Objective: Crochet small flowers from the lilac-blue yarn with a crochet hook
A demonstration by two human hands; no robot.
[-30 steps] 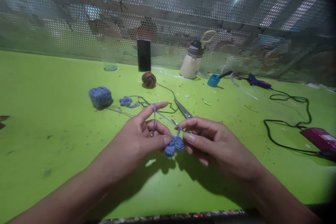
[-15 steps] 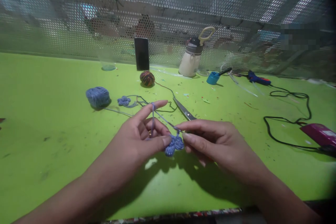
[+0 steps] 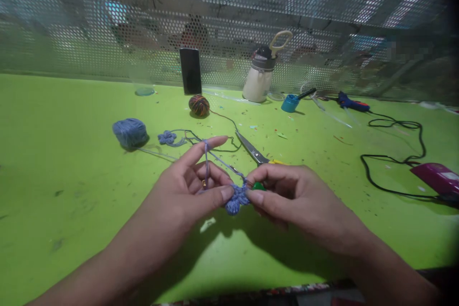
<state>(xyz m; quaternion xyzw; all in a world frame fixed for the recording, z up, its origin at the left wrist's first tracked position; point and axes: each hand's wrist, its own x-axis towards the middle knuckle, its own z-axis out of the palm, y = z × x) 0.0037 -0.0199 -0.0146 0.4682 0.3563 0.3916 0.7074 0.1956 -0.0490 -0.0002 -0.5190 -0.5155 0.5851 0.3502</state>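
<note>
Between my hands is a small blue crocheted flower (image 3: 234, 204), a few petals showing. My left hand (image 3: 195, 186) pinches its left edge with the thumb, and blue yarn (image 3: 219, 158) runs over the raised index finger down to the flower. My right hand (image 3: 292, 196) is closed round a crochet hook; its green handle (image 3: 258, 186) shows between thumb and index finger, and its metal tip (image 3: 233, 168) points left by the yarn. The yarn trails back to a blue skein (image 3: 129, 132) on the left. A finished-looking blue flower (image 3: 167, 137) lies beyond my left hand.
Scissors (image 3: 254, 149) lie just past my right hand. Behind stand a dark multicoloured yarn ball (image 3: 199, 105), a phone (image 3: 191, 71), a bottle (image 3: 258, 79) and a blue pot (image 3: 289, 103). A glue gun (image 3: 353, 103) and a magenta device (image 3: 435, 179) with black cord are at right.
My right hand has turned slightly, bringing the hook's green handle and the scissors' yellow handle into sight. The hook's tip now shows further left. My left hand keeps its pinch.
</note>
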